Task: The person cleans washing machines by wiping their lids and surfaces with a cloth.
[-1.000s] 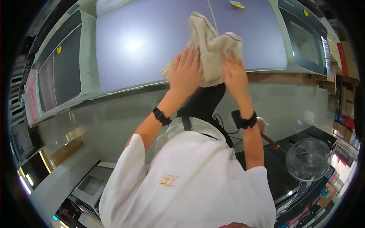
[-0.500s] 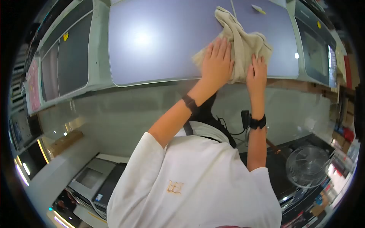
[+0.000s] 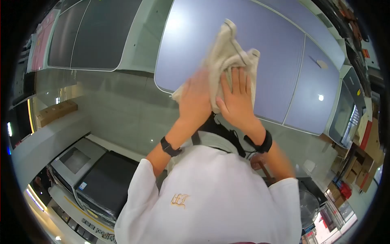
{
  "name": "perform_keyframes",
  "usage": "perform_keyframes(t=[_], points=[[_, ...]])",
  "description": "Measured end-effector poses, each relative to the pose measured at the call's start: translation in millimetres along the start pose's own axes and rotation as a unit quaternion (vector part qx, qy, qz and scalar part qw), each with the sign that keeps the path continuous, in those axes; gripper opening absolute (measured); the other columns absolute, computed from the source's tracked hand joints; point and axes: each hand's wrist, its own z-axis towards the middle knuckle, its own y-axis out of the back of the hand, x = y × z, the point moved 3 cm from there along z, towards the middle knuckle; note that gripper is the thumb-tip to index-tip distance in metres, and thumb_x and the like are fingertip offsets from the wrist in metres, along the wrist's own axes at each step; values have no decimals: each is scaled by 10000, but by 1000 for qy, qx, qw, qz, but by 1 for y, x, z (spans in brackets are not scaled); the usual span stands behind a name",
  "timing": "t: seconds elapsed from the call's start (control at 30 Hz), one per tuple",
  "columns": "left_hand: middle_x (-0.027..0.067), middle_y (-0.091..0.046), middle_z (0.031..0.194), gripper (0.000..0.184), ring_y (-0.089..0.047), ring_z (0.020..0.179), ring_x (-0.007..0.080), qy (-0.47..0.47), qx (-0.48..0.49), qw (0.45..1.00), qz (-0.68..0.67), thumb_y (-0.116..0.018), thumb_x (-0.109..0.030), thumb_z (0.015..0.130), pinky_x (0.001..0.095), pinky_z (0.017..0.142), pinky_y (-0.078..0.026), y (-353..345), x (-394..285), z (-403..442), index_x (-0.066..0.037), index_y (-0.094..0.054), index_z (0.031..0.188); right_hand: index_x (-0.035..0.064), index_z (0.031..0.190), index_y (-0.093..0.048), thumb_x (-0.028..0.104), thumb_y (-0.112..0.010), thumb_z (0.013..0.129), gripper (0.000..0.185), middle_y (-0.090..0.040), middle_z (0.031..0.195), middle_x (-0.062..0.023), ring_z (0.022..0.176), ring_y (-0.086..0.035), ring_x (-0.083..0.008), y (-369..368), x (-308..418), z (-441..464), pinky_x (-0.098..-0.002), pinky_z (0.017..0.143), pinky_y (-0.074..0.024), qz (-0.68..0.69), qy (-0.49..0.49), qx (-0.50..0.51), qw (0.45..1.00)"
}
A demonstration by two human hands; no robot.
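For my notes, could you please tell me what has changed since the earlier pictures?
The cloth has moved left across the lilac panel, off the seam it overlapped, and the view has turned. The left hand and right hand both stay on the cloth.

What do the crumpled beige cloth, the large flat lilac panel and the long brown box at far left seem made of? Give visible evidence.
Crumpled beige cloth: matte woven fabric, perhaps cotton; soft folds show.
Large flat lilac panel: glossy coated metal or glass, I can't tell which; bright glare at its upper left.
Long brown box: probably cardboard, dull; plain tan faces.
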Motion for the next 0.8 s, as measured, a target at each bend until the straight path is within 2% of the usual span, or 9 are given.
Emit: perform_keyframes(t=[0.1,0.2,0.3,0.4,0.5,0.6,0.7,0.8], points=[[208,-424,1641,596,-391,1531,384,4,7,999,39,-582,-92,911,519,1229,-346,13,37,13,117,-511,1465,120,1575,-482,454,-637,959,718,-296,1673,-268,1562,-209,-523,-2,2,48,-667,1252,-168,2,71,-17,997],[221,-462,1606,617,-428,1502,392,-2,-32,997,63,-615,-108,902,507,1218,-365,22,67,55,110,-506,1468,248,1635,-414,558,-606,968,760,-211,1737,-202,1586,-147,-515,-5,-15,117,-713,1237,-132,-69,101,18,992],[237,-446,1612,619,-426,1500,405,-13,-52,996,69,-602,-123,935,511,1216,-372,30,103,99,95,-470,1500,319,1667,-346,655,-546,972,797,-144,1770,-162,1607,-93,-498,-6,-30,194,-761,1218,-80,-111,59,88,988],[273,-411,1620,630,-417,1492,445,-13,-44,998,34,-579,-143,990,523,1211,-387,40,131,124,63,-407,1559,326,1683,-300,706,-531,953,855,-103,1780,-163,1618,-48,-489,6,-27,245,-787,1205,-34,-119,47,140,982],[283,-414,1614,624,-429,1482,450,7,-52,999,-3,-589,-164,996,519,1201,-402,41,145,129,61,-421,1553,146,1701,-225,493,-525,1014,826,-65,1752,-284,1615,-22,-500,6,-26,267,-628,1284,-64,-43,74,98,991],[288,-417,1613,614,-434,1482,444,8,-50,999,-12,-604,-158,973,516,1193,-413,38,140,111,75,-463,1523,162,1721,-9,563,-522,974,991,191,1752,-234,1589,223,-481,34,-3,254,-644,1259,76,10,0,187,982],[300,-410,1611,608,-419,1478,485,-26,-31,999,23,-625,-176,974,529,1188,-413,42,124,79,74,-478,1508,116,1701,-205,504,-548,989,880,-52,1747,-302,1609,-3,-518,45,23,212,-658,1268,-61,54,-22,162,985],[308,-430,1587,556,-400,1477,513,-68,1,997,39,-632,-188,977,556,1193,-388,52,114,49,71,-525,1457,322,1684,-297,714,-571,928,894,-122,1775,-170,1614,-49,-498,-15,21,168,-776,1213,-17,-58,63,34,996]])
